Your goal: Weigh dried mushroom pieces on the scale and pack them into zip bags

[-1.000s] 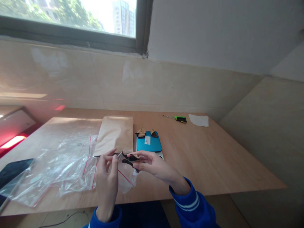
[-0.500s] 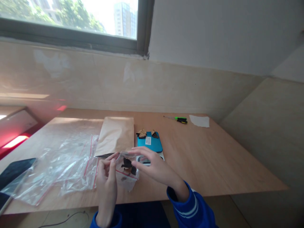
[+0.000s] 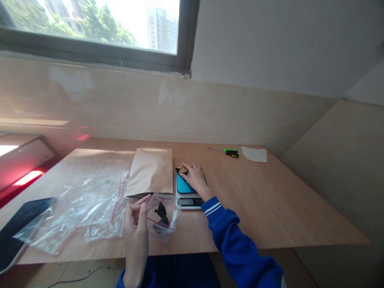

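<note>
My left hand [image 3: 136,228] pinches the left edge of a small clear zip bag [image 3: 172,218] with a red seal line. Dark, crinkled dried pieces [image 3: 162,212], which look like wood-ear fungus, lie inside the bag. Over the blue plate of a kitchen scale [image 3: 184,187] reaches my right hand [image 3: 195,179], its fingers apart and curved downward. A brown dried piece [image 3: 182,169] shows at the plate's far left corner, beside my thumb and fingers. Whatever lies under the palm and fingertips is hidden. The scale's display [image 3: 190,202] is too small to read.
A brown paper pouch [image 3: 151,170] lies behind the bag. Several clear zip bags [image 3: 90,212] spread to the left, partly over a dark phone-like device [image 3: 24,224]. Toward the back right are a green-and-black screwdriver [image 3: 229,152] and a piece of white paper [image 3: 254,154].
My right hand has left the zip bag's mouth and moved forward onto the scale, covering the right-hand dried piece. My left hand still holds the bag. The view has shifted slightly.
</note>
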`<control>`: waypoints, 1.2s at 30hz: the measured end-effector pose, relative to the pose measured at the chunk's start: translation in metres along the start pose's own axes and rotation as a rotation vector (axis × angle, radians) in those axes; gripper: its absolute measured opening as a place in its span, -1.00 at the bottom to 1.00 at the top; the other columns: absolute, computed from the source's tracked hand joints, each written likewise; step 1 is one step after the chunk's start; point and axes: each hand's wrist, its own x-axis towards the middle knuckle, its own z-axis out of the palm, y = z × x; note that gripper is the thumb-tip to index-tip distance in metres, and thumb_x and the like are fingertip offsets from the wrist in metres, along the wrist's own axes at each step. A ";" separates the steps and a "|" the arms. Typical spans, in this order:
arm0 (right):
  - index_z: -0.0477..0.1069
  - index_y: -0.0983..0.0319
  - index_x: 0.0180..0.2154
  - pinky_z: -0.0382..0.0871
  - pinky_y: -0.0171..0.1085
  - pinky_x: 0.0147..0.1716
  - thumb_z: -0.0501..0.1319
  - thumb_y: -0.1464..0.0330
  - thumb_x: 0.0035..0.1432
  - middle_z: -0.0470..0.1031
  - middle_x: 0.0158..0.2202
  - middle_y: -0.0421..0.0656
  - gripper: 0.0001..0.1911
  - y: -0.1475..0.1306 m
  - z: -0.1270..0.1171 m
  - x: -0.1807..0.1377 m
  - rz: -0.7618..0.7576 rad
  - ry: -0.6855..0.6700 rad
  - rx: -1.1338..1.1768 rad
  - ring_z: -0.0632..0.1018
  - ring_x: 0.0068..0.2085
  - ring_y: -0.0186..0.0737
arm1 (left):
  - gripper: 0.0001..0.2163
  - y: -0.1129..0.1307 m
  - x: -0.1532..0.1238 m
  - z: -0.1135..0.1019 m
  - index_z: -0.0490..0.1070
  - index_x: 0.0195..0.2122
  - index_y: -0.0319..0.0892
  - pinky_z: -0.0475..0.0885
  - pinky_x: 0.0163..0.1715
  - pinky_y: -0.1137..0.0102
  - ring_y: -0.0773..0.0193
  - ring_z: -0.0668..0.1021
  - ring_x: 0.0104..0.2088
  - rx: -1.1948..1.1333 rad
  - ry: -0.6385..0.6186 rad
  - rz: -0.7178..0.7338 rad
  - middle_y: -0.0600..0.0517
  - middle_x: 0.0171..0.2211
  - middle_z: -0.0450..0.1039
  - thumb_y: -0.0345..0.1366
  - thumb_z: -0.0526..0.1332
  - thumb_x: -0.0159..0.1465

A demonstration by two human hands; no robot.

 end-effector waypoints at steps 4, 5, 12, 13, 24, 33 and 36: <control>0.43 0.20 0.08 0.27 0.01 0.08 0.19 0.39 0.24 0.43 0.02 0.06 -0.63 0.008 -0.003 -0.001 -0.057 0.019 0.029 0.39 0.07 0.04 | -0.70 -0.002 0.003 -0.004 0.42 -0.34 -0.15 0.42 -0.08 0.20 0.08 0.57 -0.10 0.044 -0.003 0.021 -0.07 -0.17 0.56 0.01 0.18 0.21; 0.44 0.18 0.07 0.28 -0.01 0.07 0.18 0.41 0.24 0.44 -0.01 0.04 -0.65 0.010 -0.004 -0.002 -0.070 0.025 0.040 0.40 0.05 0.01 | -0.70 -0.002 0.004 -0.004 0.44 -0.32 -0.15 0.43 -0.09 0.20 0.08 0.57 -0.12 0.046 -0.006 0.022 -0.06 -0.20 0.56 0.01 0.18 0.20; 0.49 0.22 0.00 0.33 -0.15 0.05 0.12 0.45 0.27 0.48 -0.07 -0.02 -0.70 0.014 -0.007 -0.009 -0.098 0.110 0.188 0.47 -0.02 -0.10 | -0.71 0.000 0.001 -0.004 0.44 -0.34 -0.15 0.42 -0.08 0.21 0.11 0.56 -0.13 0.019 -0.028 0.016 -0.04 -0.22 0.56 0.00 0.20 0.20; 0.49 0.23 -0.01 0.33 -0.16 0.05 0.11 0.44 0.28 0.48 -0.08 -0.03 -0.70 0.014 -0.008 -0.010 -0.092 0.131 0.219 0.48 -0.02 -0.11 | -0.71 -0.001 0.001 -0.004 0.43 -0.35 -0.15 0.42 -0.09 0.21 0.11 0.57 -0.14 0.015 -0.032 0.013 -0.05 -0.22 0.56 0.00 0.20 0.20; 0.50 0.32 -0.12 0.33 -0.03 0.04 0.12 0.14 0.22 0.52 -0.07 0.10 -0.59 0.029 -0.008 -0.008 0.106 0.403 0.633 0.50 -0.01 0.00 | -0.73 -0.001 -0.001 -0.006 0.36 -0.41 -0.14 0.40 -0.03 0.16 0.09 0.58 -0.12 -0.023 -0.039 -0.007 -0.07 -0.19 0.57 -0.02 0.21 0.18; 0.43 0.21 -0.08 0.51 -0.17 -0.22 0.24 -0.16 -0.05 0.58 -0.14 -0.03 -0.32 -0.003 -0.028 -0.026 0.239 0.212 1.083 0.60 -0.15 -0.11 | -0.70 -0.005 -0.002 -0.005 0.40 -0.34 -0.15 0.38 -0.05 0.17 0.10 0.57 -0.14 -0.009 -0.050 -0.028 -0.05 -0.20 0.56 0.01 0.20 0.18; 0.47 0.19 -0.13 0.51 -0.22 -0.28 0.35 -0.07 -0.08 0.59 -0.20 -0.11 -0.42 -0.026 -0.050 -0.044 0.224 -0.070 1.206 0.60 -0.22 -0.16 | -0.70 -0.005 -0.001 -0.004 0.40 -0.36 -0.15 0.38 -0.05 0.18 0.10 0.56 -0.13 -0.022 -0.041 -0.027 -0.05 -0.20 0.56 0.02 0.20 0.18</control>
